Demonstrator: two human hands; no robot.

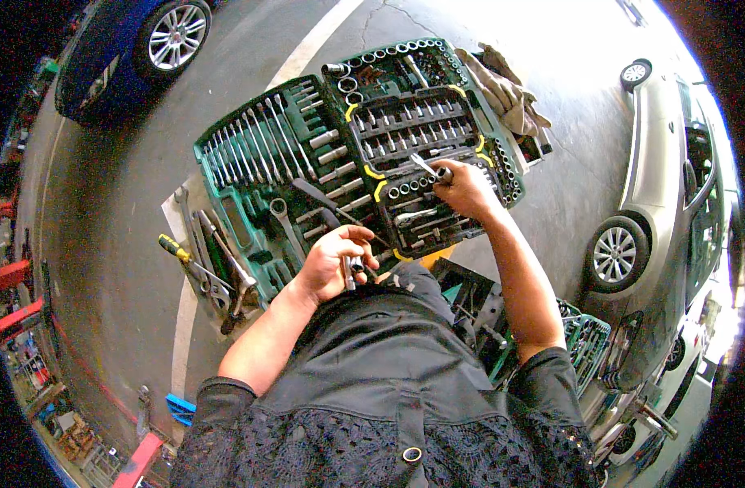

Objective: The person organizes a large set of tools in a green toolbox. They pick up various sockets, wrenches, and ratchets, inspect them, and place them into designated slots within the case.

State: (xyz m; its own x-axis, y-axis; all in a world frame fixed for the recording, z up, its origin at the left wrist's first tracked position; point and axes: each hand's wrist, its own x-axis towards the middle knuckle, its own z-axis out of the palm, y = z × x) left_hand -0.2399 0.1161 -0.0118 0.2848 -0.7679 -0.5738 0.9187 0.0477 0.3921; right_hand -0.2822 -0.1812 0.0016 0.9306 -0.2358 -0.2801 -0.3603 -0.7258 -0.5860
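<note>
Person's black top [348, 390] nearest, lower edge. Left hand [336, 264] just past it, palm turned inward, fingers curled in on a small shiny metal piece [355, 264]; exact type hidden by the fingers. Held close to the body, probably to keep a small part from dropping.

Right hand [470, 192] farther out, over the case's right half: fingers closed around a dark-ended tool [444, 174], bright metal shaft [422, 165] poking out to the left. Kind unclear. Grip near the dark end, likely for control.

Under both hands: green tool case [242, 221], open flat; what carries it can't be told. Left half has combination wrenches [262, 140] side by side in moulded slots, presumably so each size reads at a glance. Right half has a black tray with yellow corners [380, 190], bits and sockets in rows, likely for the same reason. Larger ratcheting wrench [284, 220] sits in the left half.

Loose yellow-and-black-handled pliers [174, 248] beside the case at left, outside the slots. Tan gloves or cloth [506, 98] at its far right edge, seemingly set aside.

Beyond: grey floor [128, 211], blue car [112, 61] far left, silver car [657, 163] right.
</note>
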